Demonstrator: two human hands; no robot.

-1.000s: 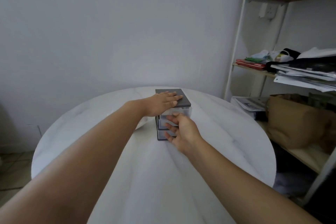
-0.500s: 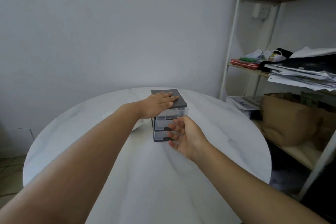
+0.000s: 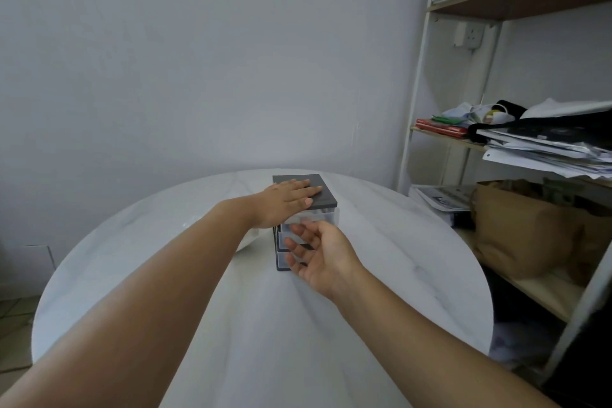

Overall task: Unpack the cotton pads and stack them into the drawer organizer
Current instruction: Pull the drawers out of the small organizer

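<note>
A small drawer organizer point(image 3: 326, 190) with a dark grey top and clear drawers stands at the far middle of the round white table point(image 3: 397, 258). My left hand point(image 3: 284, 200) lies flat on its top, fingers straight. My right hand point(image 3: 318, 252) hovers just in front of the drawer fronts, palm turned sideways, fingers loosely spread and holding nothing. The top drawer point(image 3: 328, 214) looks slightly out from the stack. A pale glossy thing point(image 3: 246, 242) peeks out behind my left forearm, mostly hidden. No cotton pads are plainly visible.
A white-framed shelf unit point(image 3: 417, 109) stands right of the table. It holds stacked papers point(image 3: 546, 149), a red book point(image 3: 440, 127) and a brown paper bag point(image 3: 516, 225). A plain wall lies behind, and the table's edge curves away on the left.
My right hand has drawn back a little from the drawer fronts and opened, palm turned sideways. My left hand has stayed flat on the organizer's top.
</note>
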